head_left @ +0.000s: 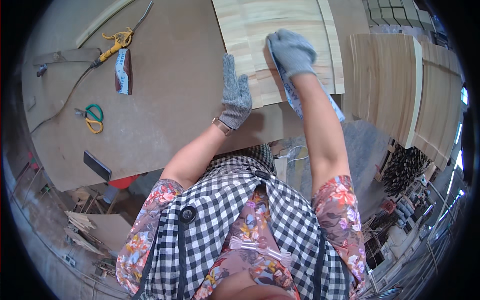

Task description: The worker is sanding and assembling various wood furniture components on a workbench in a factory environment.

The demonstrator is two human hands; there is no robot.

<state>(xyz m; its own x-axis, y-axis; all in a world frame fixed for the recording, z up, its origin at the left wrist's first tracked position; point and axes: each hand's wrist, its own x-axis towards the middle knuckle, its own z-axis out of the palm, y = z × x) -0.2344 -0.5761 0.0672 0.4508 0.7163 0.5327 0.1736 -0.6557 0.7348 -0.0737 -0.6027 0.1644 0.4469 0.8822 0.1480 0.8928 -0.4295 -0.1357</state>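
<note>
A pale, striped wooden panel (245,30) lies on the brown worktable, its near edge toward me. My right hand (294,50), in a grey knit glove, is closed over a strip of sandpaper (295,100) pressed on the panel. The strip's blue-printed white backing shows, and its tail hangs past the near edge under my forearm. At the panel's left edge rests my left hand (236,95), also gloved, fingers stretched out and thumb apart, holding nothing.
Left on the worktable (160,100) are a yellow air blow gun (116,45) with hose, a folded sandpaper piece (123,72), green-and-yellow-handled scissors (93,119) and a dark phone (97,165). More wooden panels (385,85) are stacked at the right.
</note>
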